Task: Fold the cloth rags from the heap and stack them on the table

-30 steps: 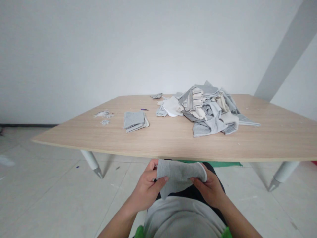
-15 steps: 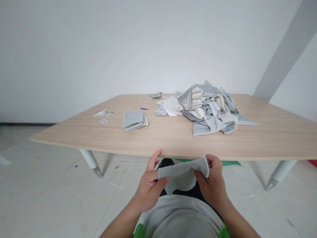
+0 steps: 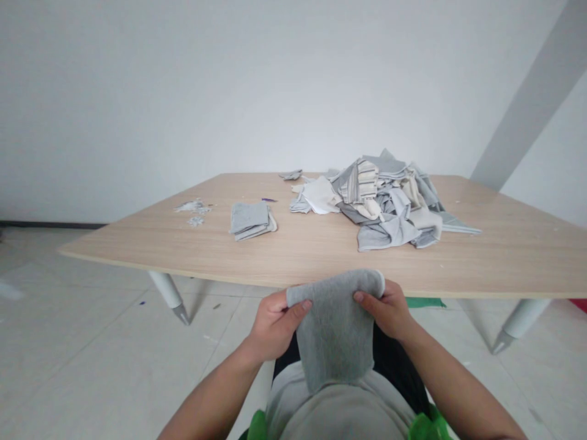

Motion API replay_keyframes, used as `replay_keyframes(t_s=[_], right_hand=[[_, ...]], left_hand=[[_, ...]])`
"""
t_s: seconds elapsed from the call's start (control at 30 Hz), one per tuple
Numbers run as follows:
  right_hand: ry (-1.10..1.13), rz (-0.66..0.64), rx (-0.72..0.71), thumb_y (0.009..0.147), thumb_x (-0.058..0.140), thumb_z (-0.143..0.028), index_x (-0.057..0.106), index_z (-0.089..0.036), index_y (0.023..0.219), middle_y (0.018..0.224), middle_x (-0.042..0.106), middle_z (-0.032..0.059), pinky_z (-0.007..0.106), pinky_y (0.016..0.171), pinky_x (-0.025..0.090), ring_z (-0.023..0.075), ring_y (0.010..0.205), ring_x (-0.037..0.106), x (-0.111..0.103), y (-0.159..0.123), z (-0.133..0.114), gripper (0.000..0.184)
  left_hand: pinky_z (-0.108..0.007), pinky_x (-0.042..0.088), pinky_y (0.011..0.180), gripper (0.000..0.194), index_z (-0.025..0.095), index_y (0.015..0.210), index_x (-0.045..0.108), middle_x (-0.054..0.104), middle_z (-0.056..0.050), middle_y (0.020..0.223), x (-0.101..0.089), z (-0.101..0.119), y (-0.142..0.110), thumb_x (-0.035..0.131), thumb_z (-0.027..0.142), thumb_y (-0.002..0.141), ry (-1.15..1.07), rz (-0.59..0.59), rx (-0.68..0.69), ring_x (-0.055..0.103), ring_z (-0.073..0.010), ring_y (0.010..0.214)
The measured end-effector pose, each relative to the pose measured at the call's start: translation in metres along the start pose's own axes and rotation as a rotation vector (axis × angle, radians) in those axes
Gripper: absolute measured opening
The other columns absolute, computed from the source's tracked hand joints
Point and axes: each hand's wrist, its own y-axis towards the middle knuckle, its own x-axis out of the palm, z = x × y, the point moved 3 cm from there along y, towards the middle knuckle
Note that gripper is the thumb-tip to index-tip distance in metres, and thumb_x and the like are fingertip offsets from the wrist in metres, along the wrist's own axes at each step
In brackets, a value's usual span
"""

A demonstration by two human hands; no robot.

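Note:
A grey piece of fabric with a pale edge hangs between my hands, over my lap just in front of the table. My left hand is closed on its upper left corner, thumb on the near face. At the upper right corner my right hand pinches it the same way. The other fingers of both hands are hidden behind the fabric. Beyond, on the table, lies a small stack of folded grey fabric pieces.
A loose heap of grey, white, beige and striped fabric pieces covers the table's right middle. A thin purple tool lies behind the stack. White thread scraps are at the left, and a small grey scrap sits near the back edge.
The fabric has been raised and opened out; its face now hangs down flat towards me, where before it was seen nearly edge-on. My left fingers have closed behind it.

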Motion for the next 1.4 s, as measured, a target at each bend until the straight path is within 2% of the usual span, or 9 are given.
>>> replay_keyframes(t_s=[0.17, 0.37, 0.6, 0.7, 0.83, 0.97, 1.1, 1.23, 1.4], right_hand=[[0.074, -0.018, 0.089, 0.069, 0.072, -0.04, 0.068, -0.016, 0.086, 0.083, 0.071, 0.0043, 0.032, 0.068, 0.052, 0.0204, 0.073, 0.064, -0.003, 0.084, 0.009, 0.029], [-0.132, 0.055, 0.161, 0.071, 0.061, -0.03, 0.064, -0.013, 0.08, 0.077, 0.068, 0.005, 0.026, 0.063, 0.046, 0.0154, 0.066, 0.059, -0.008, 0.181, 0.06, 0.019], [-0.284, 0.068, 0.19, 0.071, 0.054, -0.024, 0.061, -0.011, 0.071, 0.061, 0.062, 0.0031, 0.024, 0.054, 0.039, 0.0137, 0.057, 0.052, 0.004, 0.209, 0.123, 0.014], [-0.353, 0.086, 0.14, 0.073, 0.051, -0.023, 0.06, -0.011, 0.075, 0.065, 0.062, 0.0041, 0.024, 0.055, 0.039, 0.0144, 0.059, 0.053, 0.003, 0.22, 0.129, 0.015], [-0.476, 0.114, -0.011, 0.074, 0.049, -0.021, 0.057, -0.012, 0.088, 0.083, 0.064, 0.0069, 0.027, 0.068, 0.043, 0.0166, 0.073, 0.055, -0.004, 0.237, 0.118, 0.019], [-0.623, 0.051, -0.208, 0.08, 0.047, -0.025, 0.053, -0.015, 0.099, 0.097, 0.061, 0.009, 0.033, 0.081, 0.043, 0.02, 0.088, 0.053, -0.004, 0.226, 0.101, 0.022], [-0.775, -0.145, -0.388, 0.086, 0.043, -0.024, 0.053, -0.015, 0.093, 0.094, 0.06, 0.0124, 0.038, 0.082, 0.043, 0.0223, 0.087, 0.053, 0.009, 0.175, 0.092, 0.015], [-0.879, -0.431, -0.563, 0.085, 0.046, -0.019, 0.057, -0.017, 0.084, 0.098, 0.063, 0.0118, 0.038, 0.09, 0.041, 0.0216, 0.096, 0.054, 0.026, 0.123, 0.088, 0.011], [-0.982, -0.635, -0.687, 0.082, 0.053, -0.023, 0.062, -0.017, 0.085, 0.11, 0.065, 0.0107, 0.042, 0.104, 0.03, 0.0225, 0.114, 0.052, 0.021, 0.101, 0.077, 0.011]], left_hand=[[-0.025, 0.047, 0.064, 0.026, 0.012, 0.08, 0.072, 0.069, -0.003, 0.075, -0.021, -0.021, 0.067, 0.065, 0.037, 0.078, 0.067, 0.158, -0.042, 0.061, -0.0163, 0.07], [-0.023, 0.044, 0.058, 0.023, 0.011, 0.073, 0.066, 0.066, -0.003, 0.066, -0.045, -0.092, 0.164, 0.071, 0.033, 0.067, -0.015, 0.134, -0.361, 0.058, -0.0133, 0.06], [-0.026, 0.044, 0.051, 0.022, 0.01, 0.068, 0.063, 0.066, -0.009, 0.061, -0.056, -0.162, 0.199, 0.073, 0.028, 0.06, 0.058, 0.174, -0.466, 0.061, -0.0177, 0.056], [-0.026, 0.046, 0.054, 0.024, 0.009, 0.074, 0.065, 0.069, -0.011, 0.068, -0.062, -0.172, 0.211, 0.071, 0.029, 0.062, 0.098, 0.18, -0.428, 0.063, -0.0192, 0.061], [-0.028, 0.047, 0.056, 0.027, 0.008, 0.078, 0.067, 0.07, -0.011, 0.073, -0.072, -0.165, 0.227, 0.067, 0.033, 0.067, 0.206, 0.194, -0.31, 0.064, -0.0199, 0.063], [-0.032, 0.051, 0.072, 0.028, 0.011, 0.084, 0.07, 0.071, -0.01, 0.087, -0.085, -0.143, 0.221, 0.061, 0.035, 0.074, 0.345, 0.196, -0.116, 0.065, -0.023, 0.082], [-0.034, 0.042, 0.101, 0.025, 0.019, 0.096, 0.072, 0.066, -0.007, 0.115, -0.094, -0.132, 0.179, 0.06, 0.031, 0.078, 0.487, 0.137, 0.114, 0.057, -0.0219, 0.112], [-0.035, 0.044, 0.101, 0.03, 0.022, 0.111, 0.067, 0.059, -0.01, 0.127, -0.091, -0.123, 0.129, 0.051, 0.023, 0.086, 0.963, -0.048, 0.608, 0.055, -0.0205, 0.118], [-0.038, 0.048, 0.094, 0.036, 0.019, 0.12, 0.059, 0.05, -0.013, 0.137, -0.092, -0.108, 0.103, 0.049, 0.025, 0.087, 1.33, -0.428, 0.791, 0.047, -0.025, 0.127]])
